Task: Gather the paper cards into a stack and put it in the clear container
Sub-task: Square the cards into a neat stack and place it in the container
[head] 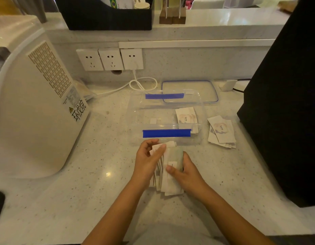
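A loose bundle of paper cards (pixel 168 181) sits between my two hands just in front of the clear container (pixel 135 114). My left hand (pixel 148 160) grips the bundle's left side with the thumb over the top card. My right hand (pixel 186 171) clasps the right side, thumb on the card face. The container has blue clips on its near and far walls and holds a few cards (pixel 186 116) at its right end. Another small pile of cards (pixel 221 131) lies on the counter to the container's right.
The container's lid (pixel 189 91) lies flat behind it. A large white appliance (pixel 33 106) stands at the left, a tall black object (pixel 283 103) at the right. A white cable (pixel 142 84) loops from wall sockets (pixel 110 59) at the back.
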